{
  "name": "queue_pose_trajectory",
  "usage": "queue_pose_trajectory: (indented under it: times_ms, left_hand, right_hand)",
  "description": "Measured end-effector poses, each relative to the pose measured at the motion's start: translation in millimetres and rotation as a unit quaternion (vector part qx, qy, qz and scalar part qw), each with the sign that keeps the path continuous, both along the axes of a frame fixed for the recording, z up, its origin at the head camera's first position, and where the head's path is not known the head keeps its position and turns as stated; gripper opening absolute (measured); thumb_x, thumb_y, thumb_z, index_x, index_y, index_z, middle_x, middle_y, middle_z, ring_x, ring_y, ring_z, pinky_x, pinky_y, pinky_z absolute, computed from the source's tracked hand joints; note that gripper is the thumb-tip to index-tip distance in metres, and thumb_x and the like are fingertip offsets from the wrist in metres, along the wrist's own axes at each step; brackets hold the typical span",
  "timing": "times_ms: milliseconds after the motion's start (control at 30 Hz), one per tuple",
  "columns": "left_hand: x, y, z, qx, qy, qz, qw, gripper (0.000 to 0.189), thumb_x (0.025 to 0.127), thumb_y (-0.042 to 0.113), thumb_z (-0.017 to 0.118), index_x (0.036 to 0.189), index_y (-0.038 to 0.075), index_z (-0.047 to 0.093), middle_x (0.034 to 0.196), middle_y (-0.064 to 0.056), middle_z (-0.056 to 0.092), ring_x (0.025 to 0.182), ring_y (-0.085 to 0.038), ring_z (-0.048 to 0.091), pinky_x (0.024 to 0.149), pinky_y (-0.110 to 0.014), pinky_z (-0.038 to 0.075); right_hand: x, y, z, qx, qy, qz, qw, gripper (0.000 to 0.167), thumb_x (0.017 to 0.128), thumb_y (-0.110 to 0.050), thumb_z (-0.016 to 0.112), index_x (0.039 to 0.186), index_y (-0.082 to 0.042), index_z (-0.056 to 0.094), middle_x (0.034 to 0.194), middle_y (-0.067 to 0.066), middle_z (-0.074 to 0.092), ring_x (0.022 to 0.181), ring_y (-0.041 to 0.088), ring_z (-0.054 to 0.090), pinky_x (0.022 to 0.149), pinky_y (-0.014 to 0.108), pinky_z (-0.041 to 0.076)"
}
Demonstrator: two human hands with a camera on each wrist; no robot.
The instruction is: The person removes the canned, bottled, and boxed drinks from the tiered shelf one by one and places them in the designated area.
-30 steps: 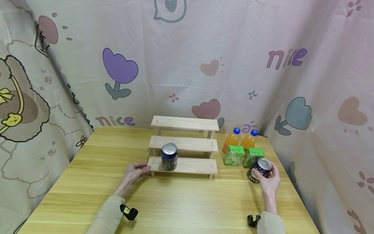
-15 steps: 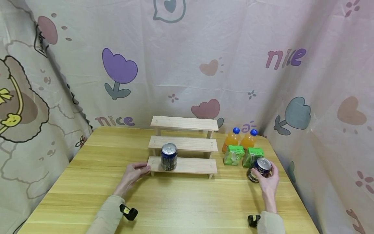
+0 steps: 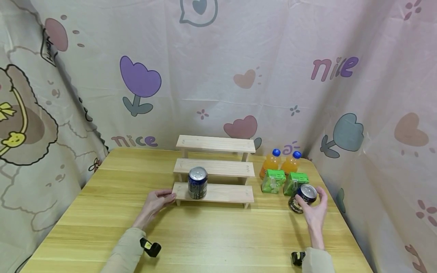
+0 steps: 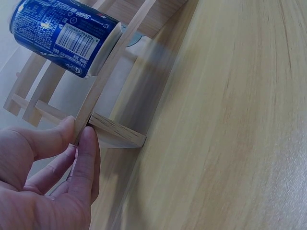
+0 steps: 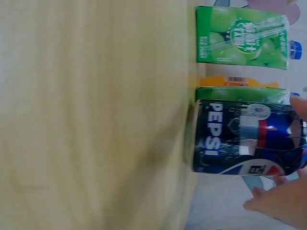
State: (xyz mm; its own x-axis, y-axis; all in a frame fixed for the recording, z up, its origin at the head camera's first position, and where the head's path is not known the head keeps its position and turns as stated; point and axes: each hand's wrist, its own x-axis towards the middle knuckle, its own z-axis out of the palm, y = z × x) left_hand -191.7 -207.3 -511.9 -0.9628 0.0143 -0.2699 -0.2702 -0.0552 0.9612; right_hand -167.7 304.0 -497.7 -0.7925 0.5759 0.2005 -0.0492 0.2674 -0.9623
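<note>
My left hand (image 3: 155,204) pinches the left end of the lowest step of a three-tier wooden shelf (image 3: 228,192); in the left wrist view the thumb and fingers (image 4: 85,163) meet around the board's edge. A blue soda can (image 3: 197,184) stands upright on that step, close to this hand. At the right of the table, my right hand (image 3: 315,212) is spread around a dark blue Pepsi can (image 5: 240,136). Its thumb is near the can's left side, and a gap shows between the can and the fingers on the right.
Two green juice boxes (image 3: 273,182) stand just behind the Pepsi can. Behind them are two orange drink bottles (image 3: 290,163) with blue caps. The wooden table (image 3: 218,239) reaches back to a patterned curtain (image 3: 205,83).
The fingers of my right hand have spread away from the Pepsi can, which stays in place. My left hand and the shelf have not moved.
</note>
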Motion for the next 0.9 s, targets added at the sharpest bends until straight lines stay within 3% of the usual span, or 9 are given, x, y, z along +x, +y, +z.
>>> queue_pose_trajectory:
  times_ms: [300,467,900]
  left_hand:
    - [0.5,1.0,0.1,-0.004,0.0,0.003,1.0,0.05,0.094,-0.003,0.064,0.136,-0.022,0.044,0.091,0.0,0.07,0.081,-0.004,0.07,0.081,-0.017,0.063]
    - [0.4,1.2,0.0,-0.007,0.0,0.004,1.0,0.05,0.094,-0.003,0.064,0.136,-0.022,0.044,0.093,-0.002,0.07,0.081,-0.004,0.069,0.08,-0.017,0.062]
    - [0.8,1.1,0.8,-0.004,-0.003,0.004,1.0,0.052,0.094,-0.003,0.065,0.137,-0.022,0.043,0.094,-0.002,0.07,0.081,-0.005,0.07,0.081,-0.017,0.063]
  right_hand:
    - [5.5,-11.0,20.6,0.045,0.052,-0.034,0.9971,0.079,0.081,-0.009,0.082,0.149,-0.006,0.042,0.152,0.016,0.044,0.149,0.031,0.03,0.13,0.047,0.019]
    - [5.4,-22.3,31.8,0.066,0.081,-0.035,0.994,0.074,0.08,-0.009,0.082,0.145,-0.004,0.047,0.148,0.016,0.049,0.148,0.031,0.036,0.13,0.043,0.023]
    - [-5.1,-62.4,44.8,0.109,0.116,0.048,0.9861,0.067,0.082,-0.002,0.081,0.141,-0.001,0.05,0.144,0.018,0.053,0.141,0.034,0.042,0.125,0.054,0.031]
